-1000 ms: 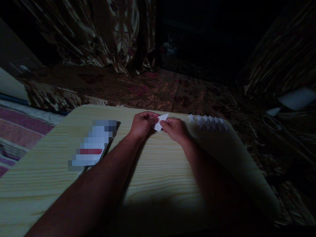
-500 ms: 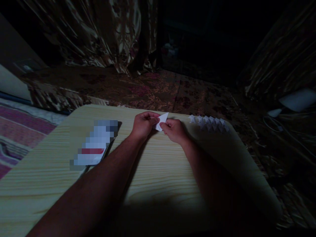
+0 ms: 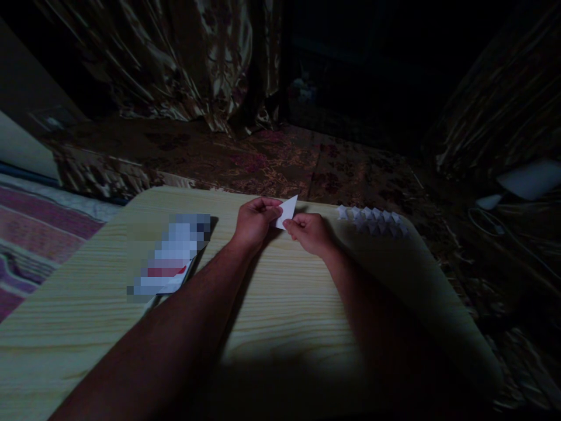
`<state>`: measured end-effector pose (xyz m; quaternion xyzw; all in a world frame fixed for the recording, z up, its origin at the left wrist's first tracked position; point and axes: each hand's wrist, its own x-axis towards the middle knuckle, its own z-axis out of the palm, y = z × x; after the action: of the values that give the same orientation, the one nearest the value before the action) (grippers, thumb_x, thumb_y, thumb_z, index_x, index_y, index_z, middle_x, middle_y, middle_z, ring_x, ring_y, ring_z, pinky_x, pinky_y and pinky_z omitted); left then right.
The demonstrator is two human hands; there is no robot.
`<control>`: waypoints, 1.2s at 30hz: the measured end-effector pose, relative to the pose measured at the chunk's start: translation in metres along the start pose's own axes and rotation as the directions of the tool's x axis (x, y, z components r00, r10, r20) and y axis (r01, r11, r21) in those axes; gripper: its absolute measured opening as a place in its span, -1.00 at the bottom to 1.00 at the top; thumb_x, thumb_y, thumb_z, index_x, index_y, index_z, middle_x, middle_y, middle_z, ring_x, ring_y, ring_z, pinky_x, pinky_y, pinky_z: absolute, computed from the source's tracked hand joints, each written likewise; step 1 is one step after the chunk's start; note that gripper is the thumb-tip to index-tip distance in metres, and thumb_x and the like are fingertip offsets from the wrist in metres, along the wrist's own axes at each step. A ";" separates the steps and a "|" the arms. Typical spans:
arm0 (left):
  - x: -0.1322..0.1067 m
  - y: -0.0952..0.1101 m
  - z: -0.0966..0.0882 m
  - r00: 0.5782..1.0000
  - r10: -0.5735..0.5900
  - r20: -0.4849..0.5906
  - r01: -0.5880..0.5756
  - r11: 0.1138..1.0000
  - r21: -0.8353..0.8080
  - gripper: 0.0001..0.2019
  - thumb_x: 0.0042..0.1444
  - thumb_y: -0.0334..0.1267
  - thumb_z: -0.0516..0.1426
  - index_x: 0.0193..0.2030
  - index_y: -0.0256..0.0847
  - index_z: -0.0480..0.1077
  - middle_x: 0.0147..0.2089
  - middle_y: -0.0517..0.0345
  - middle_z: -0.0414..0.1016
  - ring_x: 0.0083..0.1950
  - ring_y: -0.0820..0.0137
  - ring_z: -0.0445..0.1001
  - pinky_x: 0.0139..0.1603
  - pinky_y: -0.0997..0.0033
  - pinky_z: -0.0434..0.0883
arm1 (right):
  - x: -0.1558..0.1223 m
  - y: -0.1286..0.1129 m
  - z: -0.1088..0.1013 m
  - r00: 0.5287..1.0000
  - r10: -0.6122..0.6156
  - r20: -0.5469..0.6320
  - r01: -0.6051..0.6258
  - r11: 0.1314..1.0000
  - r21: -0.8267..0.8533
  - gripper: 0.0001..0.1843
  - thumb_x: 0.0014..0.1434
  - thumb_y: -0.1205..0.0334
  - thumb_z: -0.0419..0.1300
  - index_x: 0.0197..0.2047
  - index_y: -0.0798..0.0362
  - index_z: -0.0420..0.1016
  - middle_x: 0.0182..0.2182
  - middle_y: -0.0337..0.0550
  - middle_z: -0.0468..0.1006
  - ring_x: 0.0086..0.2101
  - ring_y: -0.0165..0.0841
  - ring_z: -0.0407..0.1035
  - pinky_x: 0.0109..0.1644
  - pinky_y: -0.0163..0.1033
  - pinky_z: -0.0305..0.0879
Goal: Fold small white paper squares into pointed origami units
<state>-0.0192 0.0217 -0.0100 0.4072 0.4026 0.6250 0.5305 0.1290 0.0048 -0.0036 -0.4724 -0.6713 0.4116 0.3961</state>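
A small folded piece of white paper point(image 3: 287, 211) is held just over the far side of the wooden table. My left hand point(image 3: 255, 223) pinches its left edge between thumb and fingers. At its lower right corner, my right hand point(image 3: 310, 231) grips the paper with thumb and curled fingers. One pointed corner of the paper sticks up between the two hands. Right of my right hand, several small folded paper stars point(image 3: 372, 217) lie in rows near the table's far edge.
On the left of the pale wooden table point(image 3: 280, 304) lies a blurred-out flat object point(image 3: 175, 251) with a red mark. A patterned cloth point(image 3: 263, 155) covers the ledge behind. Striped bedding point(image 3: 30, 228) is at left, a white lamp-like object point(image 3: 530, 178) with a cable at right.
The paper has tilted slightly between my hands, and its lower point no longer shows below my right thumb. Both hands keep nearly the same place and hold.
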 end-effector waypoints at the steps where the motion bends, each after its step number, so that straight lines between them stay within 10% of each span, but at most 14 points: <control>1: 0.000 0.000 0.000 1.000 0.000 0.012 0.000 1.000 0.004 -0.74 -0.24 -0.28 0.31 -0.34 -0.32 0.48 -0.50 0.14 0.49 -0.54 0.47 0.39 -0.49 0.48 0.31 | 0.001 0.000 0.000 1.000 0.000 -0.011 0.000 0.999 0.046 -0.62 0.06 -0.05 0.16 -0.55 0.10 0.33 -0.65 -0.29 0.38 -0.62 -0.52 0.20 -0.55 -0.39 0.06; 10: -0.006 0.003 0.004 0.985 -0.003 0.175 -0.029 0.982 0.185 -0.77 -0.17 -0.31 0.27 -0.29 -0.30 0.52 -0.44 0.13 0.51 -0.49 0.45 0.41 -0.44 0.47 0.33 | 0.007 0.011 -0.001 0.973 -0.004 -0.230 0.062 0.968 0.244 -0.71 0.04 0.11 0.20 -0.58 0.07 0.26 -0.69 -0.32 0.39 -0.67 -0.53 0.21 -0.60 -0.41 0.08; 36: -0.005 0.003 0.003 0.989 0.010 0.150 -0.027 0.993 0.111 -0.88 -0.15 -0.31 0.24 -0.41 -0.26 0.48 -0.54 0.21 0.43 -0.57 0.52 0.30 -0.53 0.51 0.22 | 0.003 0.008 -0.005 0.986 -0.051 -0.159 0.099 0.944 0.313 -0.77 0.04 0.15 0.20 -0.25 0.07 0.53 -0.54 -0.26 0.51 -0.60 -0.51 0.30 -0.56 -0.40 0.20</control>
<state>-0.0164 0.0172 -0.0067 0.4857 0.3928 0.5740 0.5295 0.1358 0.0098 -0.0087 -0.4053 -0.5817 0.4631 0.5318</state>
